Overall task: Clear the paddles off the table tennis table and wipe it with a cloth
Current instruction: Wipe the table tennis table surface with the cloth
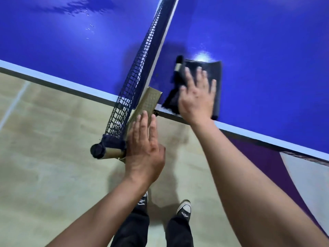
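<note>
A dark cloth (216, 73) lies flat on the blue table tennis table (267, 59), near its side edge just right of the net. My right hand (196, 97) presses on the cloth with straight, spread fingers. My left hand (145, 148) rests with straight fingers against the net's metal clamp bracket (148, 100) that sticks out past the table edge. No paddle is in view.
The dark net (142, 56) runs across the table from the post (105, 151) at the side. A wet patch shines on the far left half (71, 8). Below the white edge line is a pale wooden floor (44, 157), with my shoes (184, 207) on it.
</note>
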{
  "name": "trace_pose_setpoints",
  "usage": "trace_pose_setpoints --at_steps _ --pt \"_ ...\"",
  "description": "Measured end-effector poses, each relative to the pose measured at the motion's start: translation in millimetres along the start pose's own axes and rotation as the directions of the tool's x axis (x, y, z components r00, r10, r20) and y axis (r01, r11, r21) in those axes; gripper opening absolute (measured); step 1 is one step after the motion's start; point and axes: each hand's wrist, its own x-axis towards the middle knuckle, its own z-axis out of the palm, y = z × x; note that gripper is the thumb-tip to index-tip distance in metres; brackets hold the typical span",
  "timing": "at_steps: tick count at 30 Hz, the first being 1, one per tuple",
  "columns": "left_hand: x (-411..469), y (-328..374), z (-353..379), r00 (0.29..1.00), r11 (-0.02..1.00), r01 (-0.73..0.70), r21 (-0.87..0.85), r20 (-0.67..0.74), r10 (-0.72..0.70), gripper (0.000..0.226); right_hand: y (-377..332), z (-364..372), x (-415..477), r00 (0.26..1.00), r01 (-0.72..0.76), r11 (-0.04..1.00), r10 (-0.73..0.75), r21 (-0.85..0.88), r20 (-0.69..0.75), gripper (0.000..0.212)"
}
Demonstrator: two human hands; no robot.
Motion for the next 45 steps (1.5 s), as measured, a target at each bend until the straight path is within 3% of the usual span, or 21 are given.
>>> trace_pose_setpoints --at_steps 4,9,13,17,21,26,32,35,38,41,45 --pt "-1 -2 1 1.0 1.0 -0.004 -0.025 0.018 0.004 0.075 -42 6 3 0.975 0.204 0.975 -0.211 0.086 0.075 0.055" --pt "-3 -1 0 1.0 0.999 0.006 -0.043 0.012 -0.006 0.073 -19 -3 -13 0.958 0.255 0.943 -0.276 0.213 0.077 0.052" --pt "-2 3 -2 1.0 0.999 0.025 -0.032 0.012 -0.025 0.072 18 -8 -52 0.951 0.305 0.937 -0.308 0.169 -0.014 0.054" --pt "-1 20 -6 1.0 1.0 0.022 0.02 0.008 -0.022 0.078 86 -16 -82 0.973 0.223 0.973 -0.218 0.062 -0.077 0.052" --pt "-7 52 3 0.988 0.984 -0.153 0.087 0.043 0.149 0.076 174 -35 -102 0.994 0.077 0.996 -0.081 -0.055 -0.075 0.053" --pt "-8 91 18 0.962 0.967 -0.243 0.07 0.145 0.231 0.077 261 -63 -120 0.992 -0.102 0.994 0.1 -0.023 -0.081 0.055" --pt "-13 101 14 0.972 0.982 -0.161 0.099 0.19 0.14 0.077 288 -69 -125 0.998 0.059 0.998 -0.06 0.012 0.013 0.077" --pt "-17 105 1 0.971 0.986 -0.148 0.081 0.2 0.129 0.076 296 -73 -128 0.992 0.123 0.988 -0.125 0.091 0.011 0.074" --pt "-24 105 -19 0.976 0.987 -0.144 0.075 0.174 0.13 0.075 286 -81 -135 0.995 0.088 0.961 -0.075 0.262 -0.059 0.06" --pt "-33 102 -43 0.981 0.988 -0.147 0.051 0.136 0.139 0.075 265 -96 -137 0.997 -0.037 0.907 0.064 0.418 -0.052 0.051" --pt "-46 96 -83 0.988 0.991 -0.135 -0.002 0.075 0.135 0.072 213 -125 -139 0.96 -0.252 0.728 0.271 0.637 0.071 0.049"
